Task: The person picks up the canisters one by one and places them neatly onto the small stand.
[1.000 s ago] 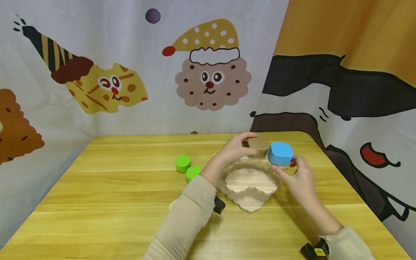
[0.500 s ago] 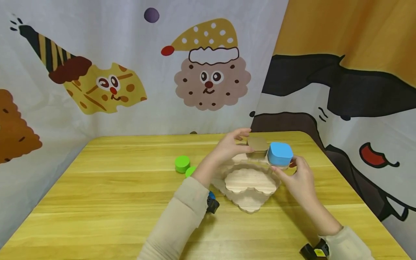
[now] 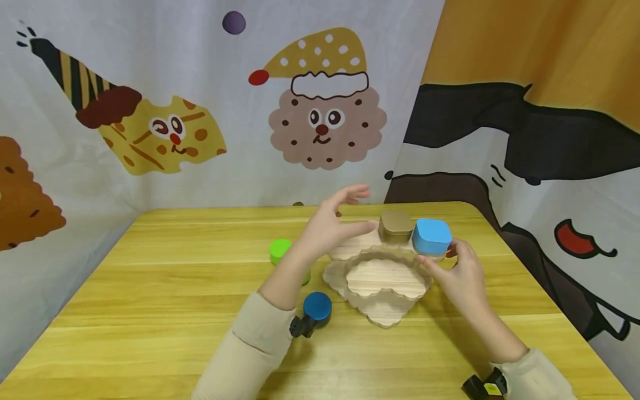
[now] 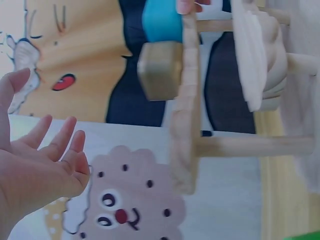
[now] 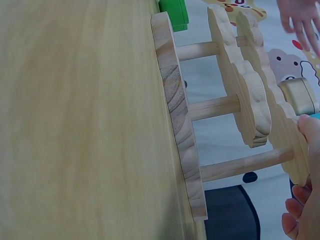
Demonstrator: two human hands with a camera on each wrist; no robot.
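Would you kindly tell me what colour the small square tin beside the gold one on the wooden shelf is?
Light blue square tin, clearest in the head view.

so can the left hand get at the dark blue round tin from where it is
Probably yes. The left hand hovers open and holds nothing, and the dark blue round tin sits uncovered on the table beside that forearm, just left of the wooden stand; it would only need pulling back.

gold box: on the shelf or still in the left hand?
On the shelf. The gold box sits on the wooden rack's top tier beside the blue box; the left hand is open, clear of it.
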